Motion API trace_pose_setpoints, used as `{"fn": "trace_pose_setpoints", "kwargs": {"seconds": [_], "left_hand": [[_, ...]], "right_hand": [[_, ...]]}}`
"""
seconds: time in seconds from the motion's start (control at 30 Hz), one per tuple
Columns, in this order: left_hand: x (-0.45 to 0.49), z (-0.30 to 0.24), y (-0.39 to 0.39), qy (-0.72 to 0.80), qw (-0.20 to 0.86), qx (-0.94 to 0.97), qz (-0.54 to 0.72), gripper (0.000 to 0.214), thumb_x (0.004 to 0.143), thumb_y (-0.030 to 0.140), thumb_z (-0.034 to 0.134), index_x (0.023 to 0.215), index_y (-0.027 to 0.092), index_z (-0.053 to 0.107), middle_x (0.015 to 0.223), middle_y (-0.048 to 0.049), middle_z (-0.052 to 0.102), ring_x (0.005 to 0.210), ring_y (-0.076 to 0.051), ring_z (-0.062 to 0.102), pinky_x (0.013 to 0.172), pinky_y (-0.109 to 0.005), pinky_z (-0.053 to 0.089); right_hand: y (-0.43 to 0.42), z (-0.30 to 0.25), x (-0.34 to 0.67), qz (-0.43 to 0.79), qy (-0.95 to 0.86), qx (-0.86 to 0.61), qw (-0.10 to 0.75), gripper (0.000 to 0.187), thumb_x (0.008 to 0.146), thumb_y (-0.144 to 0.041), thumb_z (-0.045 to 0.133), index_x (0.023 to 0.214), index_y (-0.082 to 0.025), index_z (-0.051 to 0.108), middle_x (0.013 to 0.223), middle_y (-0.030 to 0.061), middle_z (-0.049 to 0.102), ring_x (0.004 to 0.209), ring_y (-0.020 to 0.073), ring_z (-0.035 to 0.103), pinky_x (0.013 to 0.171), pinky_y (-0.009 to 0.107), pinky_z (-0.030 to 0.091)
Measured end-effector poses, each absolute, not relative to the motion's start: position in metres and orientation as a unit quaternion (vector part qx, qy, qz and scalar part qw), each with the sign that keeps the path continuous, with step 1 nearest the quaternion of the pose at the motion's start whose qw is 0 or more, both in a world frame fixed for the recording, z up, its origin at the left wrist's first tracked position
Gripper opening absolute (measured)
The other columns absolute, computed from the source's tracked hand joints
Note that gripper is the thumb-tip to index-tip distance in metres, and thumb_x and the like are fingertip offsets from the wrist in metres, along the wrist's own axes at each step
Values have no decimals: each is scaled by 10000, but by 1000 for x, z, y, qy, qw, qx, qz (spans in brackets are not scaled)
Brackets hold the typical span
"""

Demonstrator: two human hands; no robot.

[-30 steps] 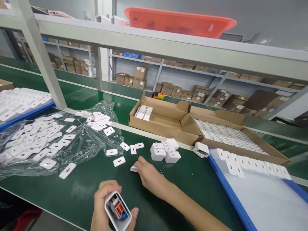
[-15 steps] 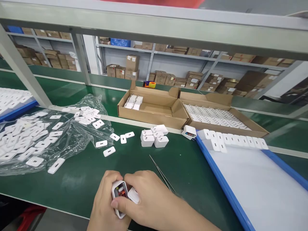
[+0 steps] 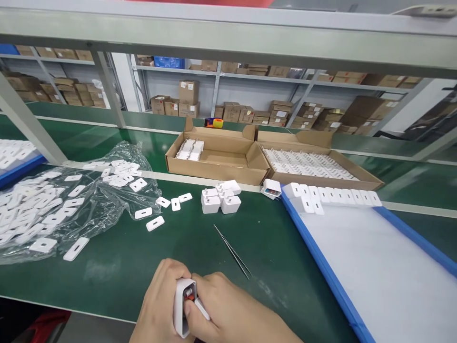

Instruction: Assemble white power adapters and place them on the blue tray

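A white charger housing [image 3: 181, 307] is gripped in the left hand [image 3: 159, 305] at the six o'clock edge of the view, its open end turned up so that orange parts inside are seen. A white cover plate [image 3: 201, 308] is pinched by the right hand [image 3: 228, 312] and held against that open end; both hands are closed on their parts and touch each other.

Just beyond the hands, toward one o'clock, thin metal tweezers [image 3: 232, 251] are laid bare on the green mat [image 3: 117, 267]. A small cluster of finished chargers [image 3: 219, 197] is found at twelve o'clock, well apart from the hands. Loose cover plates [image 3: 155, 223] are scattered at eleven o'clock, and more are heaped on a clear plastic bag [image 3: 53, 205] at ten o'clock. A blue-edged tray [image 3: 317, 252] with a row of chargers is set at three o'clock, and two cardboard boxes [image 3: 217, 162] are placed behind it. Nothing is seen between the hands and the tweezers.
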State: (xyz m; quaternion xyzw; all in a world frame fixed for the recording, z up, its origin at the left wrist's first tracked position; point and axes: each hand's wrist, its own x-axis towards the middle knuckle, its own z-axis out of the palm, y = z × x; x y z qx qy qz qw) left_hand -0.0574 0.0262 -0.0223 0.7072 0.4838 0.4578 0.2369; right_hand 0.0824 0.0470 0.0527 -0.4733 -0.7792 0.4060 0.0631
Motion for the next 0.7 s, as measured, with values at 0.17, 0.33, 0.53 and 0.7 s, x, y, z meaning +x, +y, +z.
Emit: {"fn": "trace_pose_setpoints", "kwargs": {"seconds": [0.17,0.33,0.53,0.7], "left_hand": [[-47,-28,21,479,271,706,446,84,845,194,406,893,255,437,811,21,437,670,-167,468,604,-284,360],[-43,-24,22,519,466,604,386,269,778,377,495,987,284,354,787,65,454,587,-144,496,554,-267,395],[-36,-10,22,488,475,616,395,381,724,265,480,1089,289,373,1130,-19,494,759,-132,594,685,-269,464],[-36,-8,19,387,610,589,362,418,685,254,535,1088,267,642,962,-22,685,886,-217,671,764,-287,465]], "right_hand": [[37,38,96,414,-769,-482,73,202,882,-200,445,709,-212,340,633,-52,396,522,91,323,501,246,173],[27,18,100,492,-685,-491,219,355,935,-531,393,792,-212,456,726,-17,474,667,142,430,605,246,288],[33,14,136,536,-583,-509,337,304,947,-518,373,946,-230,469,697,-46,420,607,125,382,591,239,313],[18,32,153,494,-586,-509,391,131,958,-277,428,977,-243,553,772,-23,486,662,125,457,596,229,367]]}}
